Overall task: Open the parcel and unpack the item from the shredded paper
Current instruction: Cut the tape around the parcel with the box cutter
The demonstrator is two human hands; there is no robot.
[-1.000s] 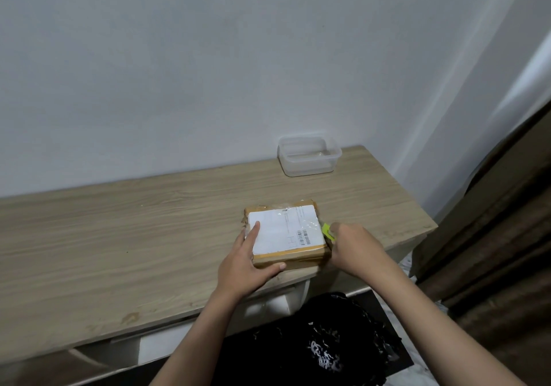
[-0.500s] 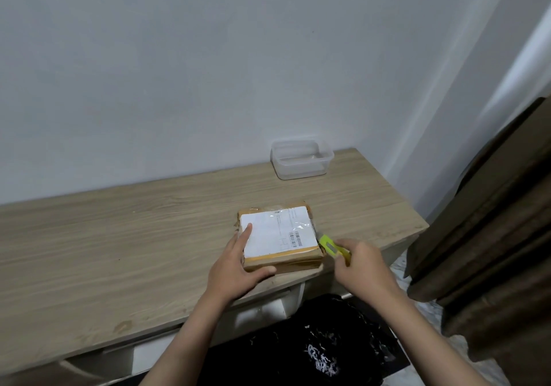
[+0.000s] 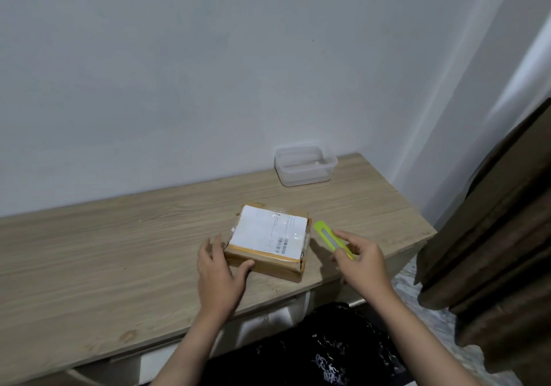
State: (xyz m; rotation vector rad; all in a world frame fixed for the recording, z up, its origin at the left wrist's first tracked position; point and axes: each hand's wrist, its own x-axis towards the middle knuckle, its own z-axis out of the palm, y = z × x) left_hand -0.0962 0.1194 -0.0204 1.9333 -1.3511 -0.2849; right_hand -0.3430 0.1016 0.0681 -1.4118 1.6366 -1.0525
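Pale wall backs a wooden desk [image 3: 89, 254] that runs left to right, with a brown curtain [image 3: 492, 236] hanging just past its right end. On the desk, near the front edge and right of centre, lies the parcel [image 3: 268, 244], a flat brown box taped shut with a white label on top. It sits skewed to the desk: its long axis runs from the near left to the far right, so one corner points toward the person (the barcode end of the label is the nearer one).

At the box's near-left corner is the left hand [image 3: 219, 275], fingers spread along the left side and thumb laid against the front face, holding it loosely rather than clamping. Just right of the box, apart from it, the right hand [image 3: 362, 262] pinches a yellow-green cutter [image 3: 329, 238] between thumb and fingers; the cutter slants up and away to the left, its far tip close to the box's right edge. Whether a blade is out cannot be told.

A clear tub [image 3: 305, 165] stands by the wall, well behind the parcel. Bare desk stretches wide to the left; on the right, the edge is near the cutter hand.
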